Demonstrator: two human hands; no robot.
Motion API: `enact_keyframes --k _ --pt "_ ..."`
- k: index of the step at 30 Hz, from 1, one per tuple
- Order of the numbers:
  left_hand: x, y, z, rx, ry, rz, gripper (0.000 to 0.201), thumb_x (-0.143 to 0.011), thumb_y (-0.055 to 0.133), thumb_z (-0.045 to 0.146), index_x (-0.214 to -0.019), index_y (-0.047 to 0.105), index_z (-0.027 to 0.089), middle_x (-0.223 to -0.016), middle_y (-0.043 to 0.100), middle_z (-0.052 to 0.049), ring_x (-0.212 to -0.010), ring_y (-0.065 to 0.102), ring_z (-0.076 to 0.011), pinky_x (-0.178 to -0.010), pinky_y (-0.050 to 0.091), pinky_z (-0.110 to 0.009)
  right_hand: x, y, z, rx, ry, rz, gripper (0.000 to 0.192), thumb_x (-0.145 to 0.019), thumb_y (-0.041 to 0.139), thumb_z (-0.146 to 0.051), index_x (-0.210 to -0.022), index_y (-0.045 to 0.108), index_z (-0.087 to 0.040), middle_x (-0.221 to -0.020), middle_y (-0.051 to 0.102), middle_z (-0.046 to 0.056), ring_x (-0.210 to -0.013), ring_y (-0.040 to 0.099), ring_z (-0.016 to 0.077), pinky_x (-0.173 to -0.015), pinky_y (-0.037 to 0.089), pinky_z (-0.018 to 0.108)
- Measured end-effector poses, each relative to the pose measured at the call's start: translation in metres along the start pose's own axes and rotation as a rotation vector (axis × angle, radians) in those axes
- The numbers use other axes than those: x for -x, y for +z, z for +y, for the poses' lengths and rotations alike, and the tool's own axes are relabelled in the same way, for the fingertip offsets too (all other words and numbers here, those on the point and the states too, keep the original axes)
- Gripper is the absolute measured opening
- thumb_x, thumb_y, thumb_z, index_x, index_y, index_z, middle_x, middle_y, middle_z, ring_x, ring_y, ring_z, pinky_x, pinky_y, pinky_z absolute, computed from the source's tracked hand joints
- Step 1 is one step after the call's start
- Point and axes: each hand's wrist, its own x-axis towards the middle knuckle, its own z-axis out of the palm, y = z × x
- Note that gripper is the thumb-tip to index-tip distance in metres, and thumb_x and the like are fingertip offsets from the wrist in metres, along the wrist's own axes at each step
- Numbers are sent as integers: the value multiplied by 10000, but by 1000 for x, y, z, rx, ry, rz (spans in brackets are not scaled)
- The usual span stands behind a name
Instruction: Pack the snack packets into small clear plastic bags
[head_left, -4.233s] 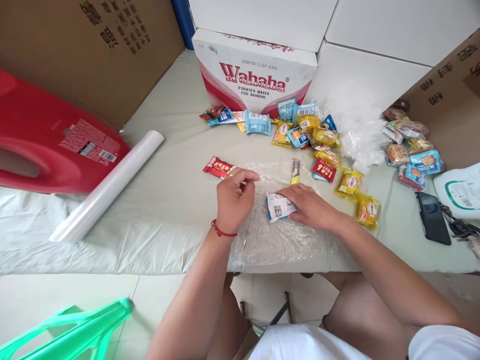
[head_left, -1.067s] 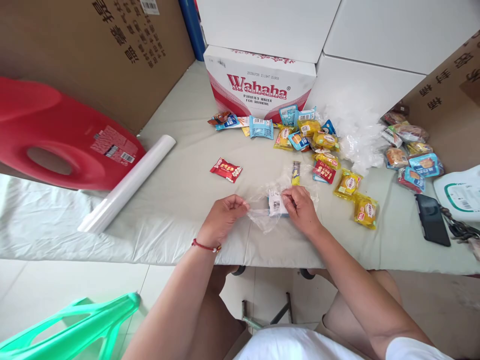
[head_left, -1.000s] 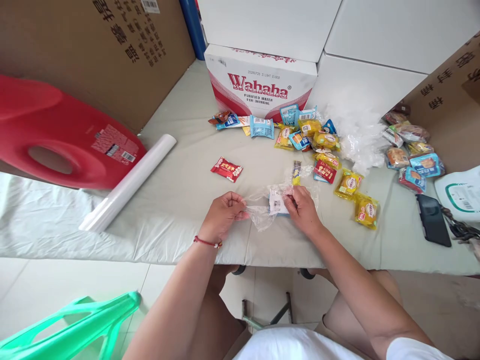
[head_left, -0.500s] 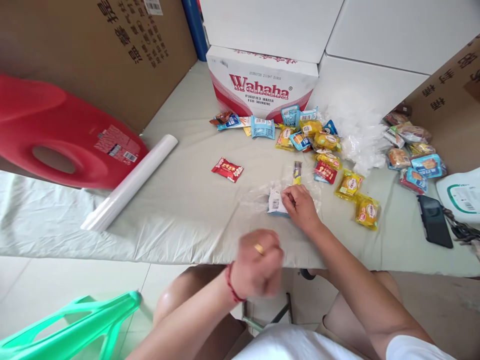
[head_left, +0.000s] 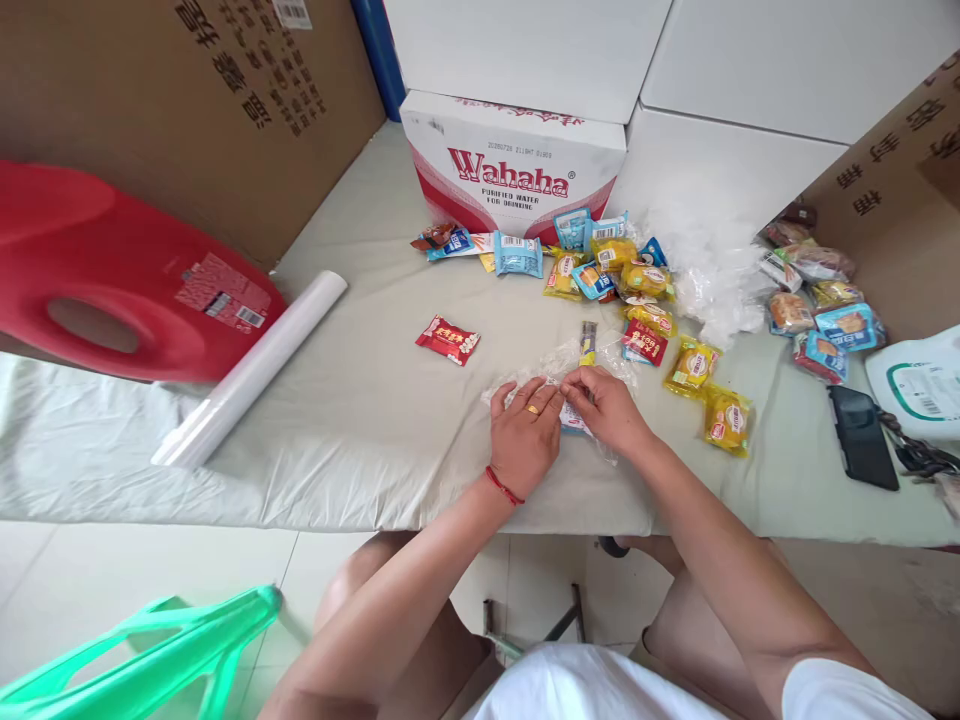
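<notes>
My left hand (head_left: 525, 433) lies flat on a blue-and-white snack packet (head_left: 573, 420) wrapped in clear plastic film (head_left: 559, 362), fingers spread over its left side. My right hand (head_left: 606, 406) pinches the same wrapped packet from the right. Most of the packet is hidden under both hands. A red snack packet (head_left: 448, 340) lies alone to the left of them. A small yellow stick packet (head_left: 587, 342) lies just beyond my fingers.
A roll of clear film (head_left: 251, 368) lies at left beside a red plastic stool (head_left: 112, 275). Several snack packets (head_left: 622, 265) sit before a Wahaha box (head_left: 514, 165). Crumpled plastic (head_left: 712, 270), wrapped snacks (head_left: 817, 300), a phone (head_left: 862, 437) and a green stool (head_left: 142, 650) lie around.
My left hand let go of the film's left end, dropped back below the table edge, then returned flat onto the wrapped packet. My right hand stayed on the packet.
</notes>
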Motion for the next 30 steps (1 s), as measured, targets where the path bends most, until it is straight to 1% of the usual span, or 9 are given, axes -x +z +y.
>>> enact_keyframes --k 6,10,13,16,19,22,25,27,30 --pt "-4 -2 11 -94 -64 74 115 -875 623 165 -898 724 216 -1002 745 -75 -1100 600 -288 -933 361 -446 6 -34 12 -246 182 -13 261 -960 566 -455 -958 657 -211 -868 658 27 -799 614 178 -744 456 304" --pt "-9 -4 15 -178 -66 43 140 -918 634 248 -802 705 216 -808 686 -64 -879 565 -256 -773 322 -402 28 -54 15 -391 334 -247 564 -826 734 -540 -1282 580 -246 -982 632 17 -764 603 160 -680 472 286" --pt "-10 -1 15 -231 -21 4 174 -923 618 193 -759 675 204 -686 642 -40 -748 529 -230 -691 269 -382 43 -72 22 -376 380 -424 456 -820 736 -544 -1129 649 -222 -773 569 -31 -656 513 132 -604 402 253" --pt "-9 3 14 -247 6 -20 199 -921 591 135 -742 657 192 -618 612 -27 -691 532 -218 -660 252 -375 43 -96 28 -248 392 -393 376 -900 619 -566 -966 675 -200 -730 578 -9 -634 499 141 -577 380 260" --pt "-8 6 15 -265 8 -30 251 -925 553 101 -709 647 189 -566 583 -24 -637 535 -207 -630 252 -362 22 -111 25 100 241 -169 327 -919 611 -488 -1066 695 -208 -915 673 67 -793 602 216 -715 489 342" --pt "-9 7 18 -274 2 -8 285 -923 541 93 -671 633 191 -519 543 -12 -573 511 -192 -590 252 -343 -16 -100 17 413 -103 -49 439 -894 662 -332 -1321 637 -229 -1282 634 140 -1209 548 340 -1020 456 507" --pt "-11 6 20 -275 2 40 288 -926 556 107 -658 623 189 -506 523 1 -551 501 -180 -573 267 -333 -62 -73 14 449 -365 -169 542 -841 718 -232 -1373 620 -264 -1542 478 116 -1465 331 358 -1177 305 589" --pt "-13 6 20 -265 -1 64 276 -937 578 146 -670 632 187 -516 534 4 -558 505 -176 -575 283 -332 -93 -58 15 362 -437 -283 334 -844 721 -241 -1176 733 -272 -1550 491 69 -1509 276 343 -1210 249 588" --pt "-15 7 19 -248 -2 80 292 -951 608 216 -661 628 187 -532 551 4 -573 504 -173 -584 290 -333 -132 -49 13 128 -435 -465 119 -879 678 -288 -924 776 -238 -1319 680 49 -1433 417 301 -1197 301 514"
